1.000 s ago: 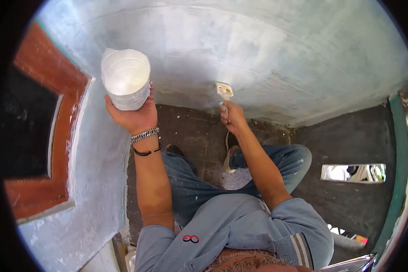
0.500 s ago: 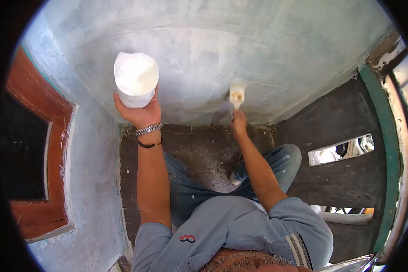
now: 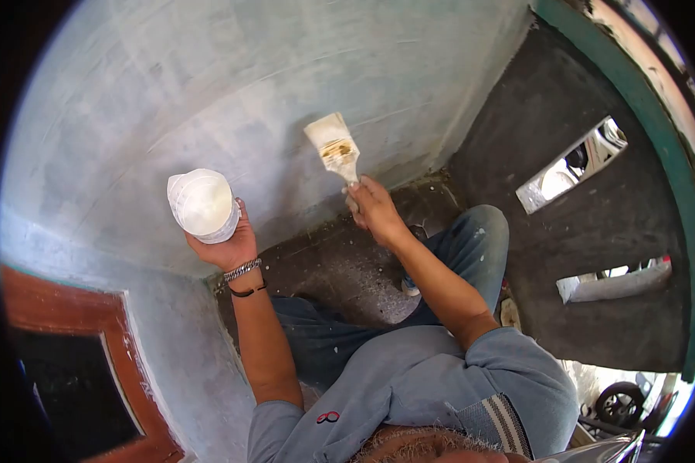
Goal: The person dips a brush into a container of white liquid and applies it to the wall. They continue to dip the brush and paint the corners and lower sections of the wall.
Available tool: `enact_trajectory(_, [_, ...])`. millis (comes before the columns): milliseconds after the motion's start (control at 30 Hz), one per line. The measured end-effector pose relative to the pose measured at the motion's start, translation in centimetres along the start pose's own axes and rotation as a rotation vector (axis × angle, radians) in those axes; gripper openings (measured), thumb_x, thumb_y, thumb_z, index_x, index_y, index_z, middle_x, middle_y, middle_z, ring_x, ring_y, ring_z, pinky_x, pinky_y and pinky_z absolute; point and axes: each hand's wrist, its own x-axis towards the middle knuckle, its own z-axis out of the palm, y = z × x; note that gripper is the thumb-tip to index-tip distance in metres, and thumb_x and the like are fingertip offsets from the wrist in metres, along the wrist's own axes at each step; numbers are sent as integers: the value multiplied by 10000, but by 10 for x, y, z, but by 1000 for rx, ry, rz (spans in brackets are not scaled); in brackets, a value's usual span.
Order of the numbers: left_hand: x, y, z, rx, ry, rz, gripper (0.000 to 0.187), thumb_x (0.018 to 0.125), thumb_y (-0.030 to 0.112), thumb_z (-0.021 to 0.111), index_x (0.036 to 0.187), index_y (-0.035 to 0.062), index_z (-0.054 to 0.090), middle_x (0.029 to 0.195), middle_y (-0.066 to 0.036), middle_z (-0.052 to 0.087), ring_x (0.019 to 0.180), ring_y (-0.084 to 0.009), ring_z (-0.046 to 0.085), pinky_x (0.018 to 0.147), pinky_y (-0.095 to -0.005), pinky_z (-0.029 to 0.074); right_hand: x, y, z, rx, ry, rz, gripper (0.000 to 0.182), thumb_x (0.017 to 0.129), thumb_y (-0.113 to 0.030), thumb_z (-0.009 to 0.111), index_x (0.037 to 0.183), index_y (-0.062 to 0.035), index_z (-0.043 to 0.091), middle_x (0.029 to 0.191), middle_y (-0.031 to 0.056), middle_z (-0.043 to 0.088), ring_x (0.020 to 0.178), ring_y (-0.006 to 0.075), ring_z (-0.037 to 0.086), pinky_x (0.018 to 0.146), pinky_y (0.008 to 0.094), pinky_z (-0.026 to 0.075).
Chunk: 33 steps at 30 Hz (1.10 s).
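Observation:
My left hand (image 3: 232, 243) is wrapped round a white paint container (image 3: 202, 204), whose open top faces up and shows white inside. A metal chain bracelet and a dark band circle that wrist. In my right hand (image 3: 374, 207) is a paintbrush (image 3: 337, 147), gripped by its handle with the wide bristles pointing up. Pale paint coats the bristles and brownish patches mark its ferrule. Behind the brush stands the patchy pale blue-grey wall (image 3: 262, 85); the bristles appear apart from it.
A brown wooden frame (image 3: 127, 355) with a dark pane is at the lower left. On the right a dark wall (image 3: 510, 147) has slotted openings and a green edge (image 3: 633, 85). White spots speckle the dark floor (image 3: 347, 262). A wheel (image 3: 620, 403) shows at lower right.
The view has turned and tilted. The brush has come away from the wall and moved left, nearer the paint container, which now appears lower in view. Both hands keep their holds.

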Motion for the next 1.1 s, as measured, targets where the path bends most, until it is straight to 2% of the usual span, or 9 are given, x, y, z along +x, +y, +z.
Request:
enact_trajectory(67, [-4, -5, 2, 17, -6, -21, 586, 841, 491, 447, 1281, 107, 491, 1209, -121, 572, 1043, -325, 584, 779, -453, 515, -25, -11, 2, -37, -85, -119, 233, 985, -267, 421, 1010, -54, 510, 680, 1, 456, 505, 58, 359, 423, 208, 294])
enact_trajectory(167, [-12, -12, 8, 61, -17, -55, 557, 876, 512, 428, 1263, 118, 500, 1213, -88, 572, 1060, -285, 579, 795, -454, 515, -51, -36, -6, -102, -152, -139, 253, 993, -268, 416, 1053, -43, 515, 687, -1, 448, 522, 60, 361, 455, 202, 313])
enact_trajectory(367, [-37, -39, 3, 107, 78, -136, 573, 895, 539, 387, 1274, 123, 494, 1240, -77, 557, 1081, -287, 568, 812, -460, 502, -86, -64, -39, -595, -132, -251, 302, 940, -293, 524, 1078, -25, 537, 758, 50, 554, 653, 115, 505, 609, 266, 416])
enact_trajectory(400, [-49, -45, 4, 134, 110, -169, 562, 895, 547, 378, 1272, 147, 499, 1239, -67, 560, 1074, -290, 568, 800, -473, 496, -91, -68, -41, -711, -94, -377, 319, 914, -276, 567, 1103, -21, 537, 808, 83, 598, 711, 151, 557, 665, 299, 446])
enact_trajectory(500, [-67, -68, -16, 71, 142, -285, 554, 895, 554, 373, 1278, 175, 499, 1243, -59, 560, 1072, -292, 566, 792, -492, 489, -104, -72, -56, -703, -102, -358, 306, 909, -257, 577, 1102, -21, 546, 841, 103, 620, 772, 164, 585, 705, 306, 455])
enact_trajectory(700, [-79, -107, -25, 122, 113, -410, 548, 893, 549, 390, 1248, 152, 519, 1220, -53, 574, 1079, -268, 559, 842, -458, 463, -112, -88, -76, -802, -131, -440, 300, 882, -238, 612, 1051, 9, 589, 907, 148, 631, 809, 242, 617, 732, 327, 467])
enact_trajectory(833, [-75, -124, -32, 140, 18, -433, 572, 907, 542, 374, 1263, 114, 506, 1236, -78, 561, 1111, -276, 545, 882, -458, 456, -122, -86, -85, -828, -124, -355, 309, 875, -240, 619, 1054, 10, 593, 943, 175, 632, 846, 295, 626, 738, 351, 476])
enact_trajectory(933, [-73, -129, -39, 135, 10, -456, 575, 914, 531, 371, 1262, 93, 503, 1242, -88, 557, 1121, -278, 542, 898, -447, 458, -126, -78, -92, -846, -115, -443, 320, 877, -252, 617, 1059, 10, 594, 952, 181, 635, 848, 316, 631, 733, 365, 479])
enact_trajectory(1100, [-78, -123, -41, 173, 23, -463, 559, 921, 515, 376, 1235, 77, 524, 1192, -82, 594, 1084, -263, 577, 906, -413, 473, -131, -75, -96, -834, -137, -400, 319, 885, -260, 605, 1063, 5, 596, 932, 181, 638, 834, 319, 632, 722, 369, 480])
